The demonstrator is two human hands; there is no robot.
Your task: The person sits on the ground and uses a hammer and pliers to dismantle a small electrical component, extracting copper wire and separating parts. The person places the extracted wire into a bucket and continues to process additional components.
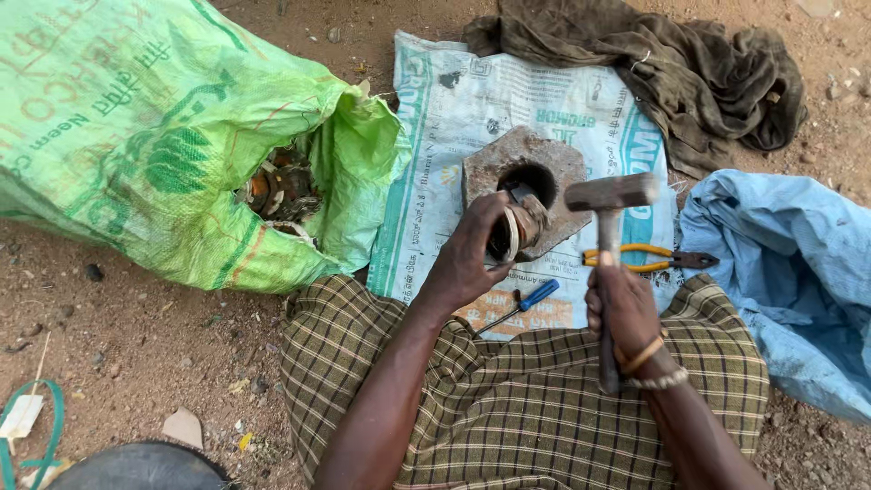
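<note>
1. Round metal part (519, 229), ringed and rusty, sits tilted at the near rim of the hole in a heavy block (555, 168), which rests on a printed white sack (472, 118) spread on the dirt.
2. Far left, a green woven sack (136, 127) lies open, with more rusty round parts (279, 189) showing in its mouth; by the look of it, much of that pile is not yet worked.
3. Left hand (472, 249) is wrapped around the round metal part, steadying it against the block.
4. Just beside that hand's wrist lies a blue-handled screwdriver (531, 298), on the white sack.
5. Right hand (621, 308) is closed firmly on the shaft of a hammer (610, 195), whose head hangs raised, close to the part but not touching it. I judge the part to be not yet broken apart.
6. Yellow-handled pliers (649, 259) lie under the hammer's shaft, close enough to get in the way.
7. Beyond, a brown cloth (689, 63) is heaped; far right lies a blue sack (789, 263).
</note>
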